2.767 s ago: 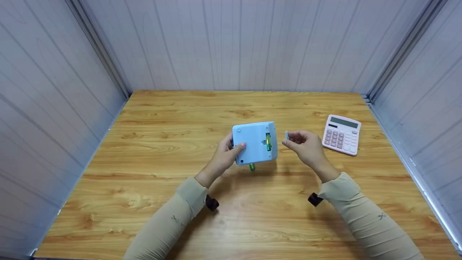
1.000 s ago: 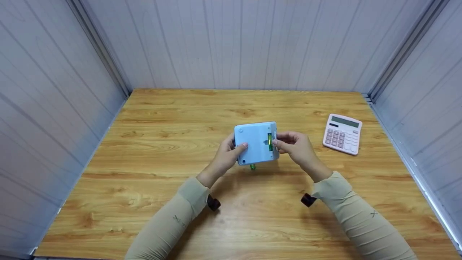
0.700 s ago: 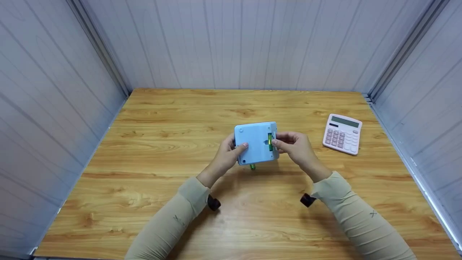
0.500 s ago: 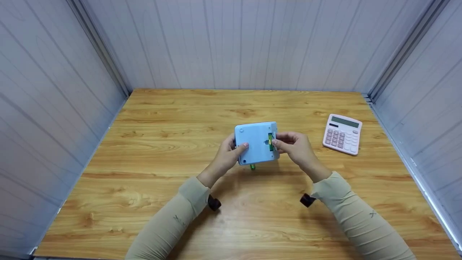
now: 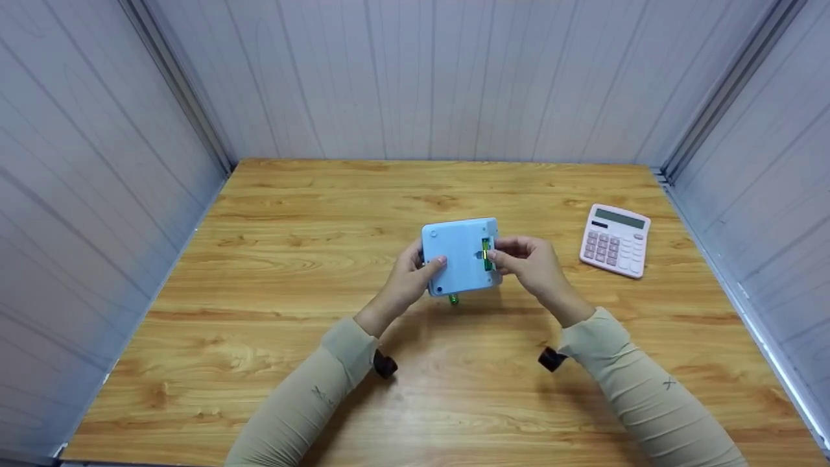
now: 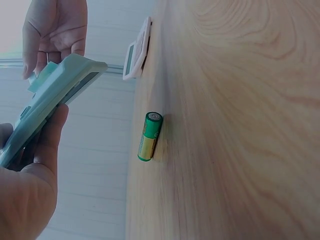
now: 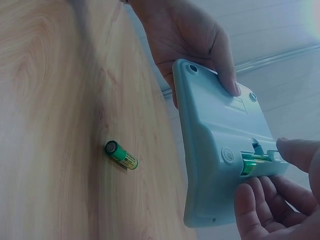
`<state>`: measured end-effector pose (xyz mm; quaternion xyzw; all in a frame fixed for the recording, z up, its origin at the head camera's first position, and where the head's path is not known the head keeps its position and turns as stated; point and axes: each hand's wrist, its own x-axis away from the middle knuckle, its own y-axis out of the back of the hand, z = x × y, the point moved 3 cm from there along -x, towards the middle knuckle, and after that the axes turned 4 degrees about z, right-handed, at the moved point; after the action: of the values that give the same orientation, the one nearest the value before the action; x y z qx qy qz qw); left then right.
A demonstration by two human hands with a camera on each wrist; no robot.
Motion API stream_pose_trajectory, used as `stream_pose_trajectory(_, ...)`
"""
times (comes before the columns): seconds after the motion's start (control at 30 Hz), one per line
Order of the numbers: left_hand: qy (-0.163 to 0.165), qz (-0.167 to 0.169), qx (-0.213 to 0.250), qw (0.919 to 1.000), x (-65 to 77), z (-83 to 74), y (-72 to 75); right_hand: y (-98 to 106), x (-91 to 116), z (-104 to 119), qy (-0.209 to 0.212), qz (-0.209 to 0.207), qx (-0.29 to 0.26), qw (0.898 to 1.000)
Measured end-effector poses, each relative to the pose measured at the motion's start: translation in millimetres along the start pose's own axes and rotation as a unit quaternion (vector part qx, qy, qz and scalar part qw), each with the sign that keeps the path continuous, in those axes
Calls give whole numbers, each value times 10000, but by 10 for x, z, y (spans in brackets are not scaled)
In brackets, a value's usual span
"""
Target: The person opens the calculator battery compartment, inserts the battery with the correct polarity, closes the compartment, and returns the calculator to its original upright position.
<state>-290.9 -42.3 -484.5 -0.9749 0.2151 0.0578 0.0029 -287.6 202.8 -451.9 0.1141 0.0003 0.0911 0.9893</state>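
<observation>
White panelled walls (image 5: 415, 78) on three sides around a wood-grain tabletop (image 5: 292, 259). Person's two beige sleeves (image 5: 648, 383) come in from the near edge, a small black block (image 5: 385, 367) at each wrist. Left hand (image 5: 408, 277) grasps the light-blue device (image 5: 457, 256) by its left edge: thumb flat on the back, other fingers underneath. Right hand (image 5: 535, 264) is at the opposite edge, thumb and fingers pinching a small light-blue piece, other fingers bent just beside the device. Device is held above the middle of the tabletop, back side up and tilted, round feet at its corners. Pink calculator (image 5: 615, 241) lies face up on the tabletop to the right, well apart from both hands, display at its far end, rows of pink and white keys. Loose battery (image 6: 150, 136), green and gold, lies on the tabletop below the device; head view shows only one end past the device's lower edge. Second battery (image 7: 250, 165), also green, sits in the uncovered compartment near the device's right edge. Small light-blue piece (image 7: 274, 156) is at that compartment under the right thumb; cannot tell if it is seated.
</observation>
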Motion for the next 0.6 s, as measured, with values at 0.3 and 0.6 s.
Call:
stream_pose_trajectory(0.3,-145,64,-17,9999,8,-14,-11,-18,1,9,67,-54,-6,10000)
stream_pose_trajectory(0.6,-274,125,26,9995,-6,-4,-15,-37,-10,11,17,-87,151,9998)
